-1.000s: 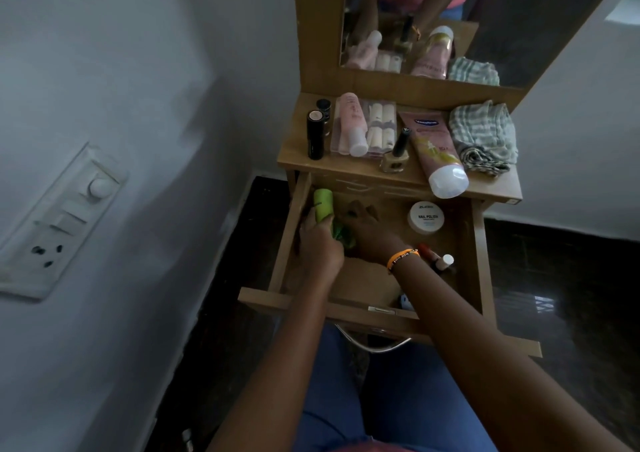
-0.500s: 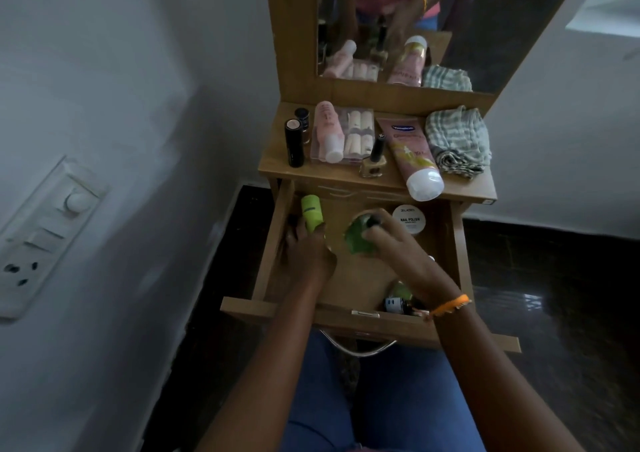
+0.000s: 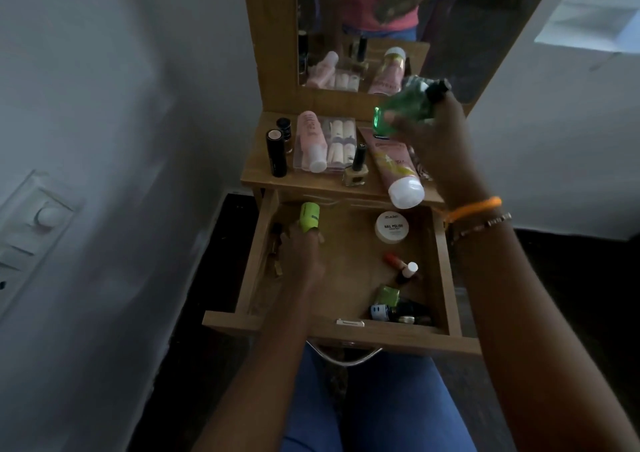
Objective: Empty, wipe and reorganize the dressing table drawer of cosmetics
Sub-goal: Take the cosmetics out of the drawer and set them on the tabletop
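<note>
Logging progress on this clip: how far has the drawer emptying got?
Partway. Several cosmetics already lie on the tabletop. The right hand carries a green bottle over it; the left hand holds a lime tube. The nail polish jar and small bottles remain in the drawer; wiping not begun.

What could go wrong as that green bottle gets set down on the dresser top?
1. The right hand holds the green bottle tilted above the pink tube, whose white cap overhangs the front edge of the dresser top; a nudge might roll it into the open drawer.
2. The upright nail polish bottle and black lipstick stand nearby and could be knocked over.
3. The left hand grips a lime tube, so it can't steady anything.
</note>
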